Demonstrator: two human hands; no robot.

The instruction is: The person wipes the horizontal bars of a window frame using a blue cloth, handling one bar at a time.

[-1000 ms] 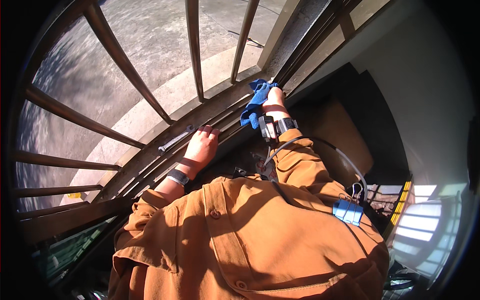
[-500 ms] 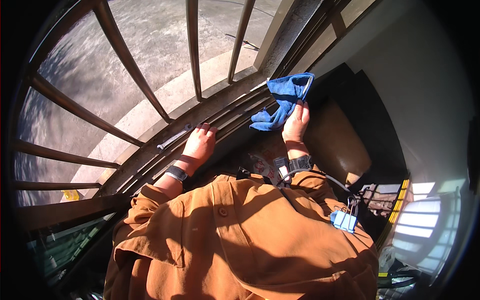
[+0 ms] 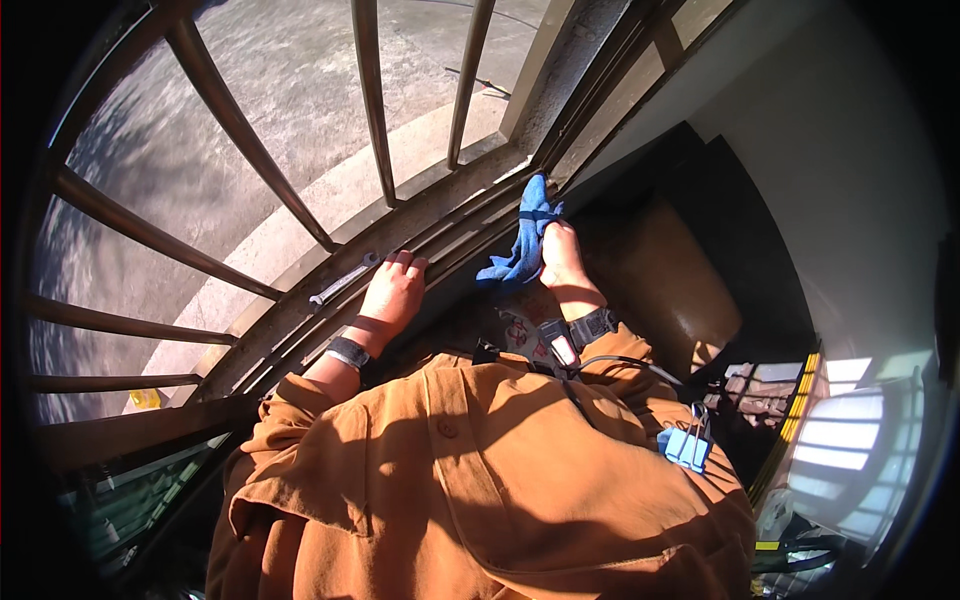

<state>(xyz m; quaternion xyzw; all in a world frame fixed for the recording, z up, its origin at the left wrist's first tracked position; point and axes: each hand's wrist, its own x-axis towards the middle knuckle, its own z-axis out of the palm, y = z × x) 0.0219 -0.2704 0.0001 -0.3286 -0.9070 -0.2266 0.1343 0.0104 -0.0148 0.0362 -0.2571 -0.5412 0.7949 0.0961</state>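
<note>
A blue cloth (image 3: 522, 245) is bunched in my right hand (image 3: 564, 258), whose fingers are partly hidden behind it. It hangs against the inner edge of the metal window track (image 3: 455, 232), close to the corner of the frame. Further left, my left hand (image 3: 393, 293) grips the same track with its fingers bent over the rail. Just beyond those fingers a silver wrench (image 3: 343, 280) lies along the sill, apart from the hand.
Dark metal bars (image 3: 240, 125) stand along the outer side of the sill, with concrete ground beyond. A white wall (image 3: 850, 190) rises on the right. Below the track sits a brown rounded surface (image 3: 670, 285) beside a black panel. Something yellow (image 3: 146, 399) lies outside at left.
My right hand has moved left and slightly down, bringing the cloth nearer the track, where it is now bunched narrower. My left hand stays in about the same place on the track.
</note>
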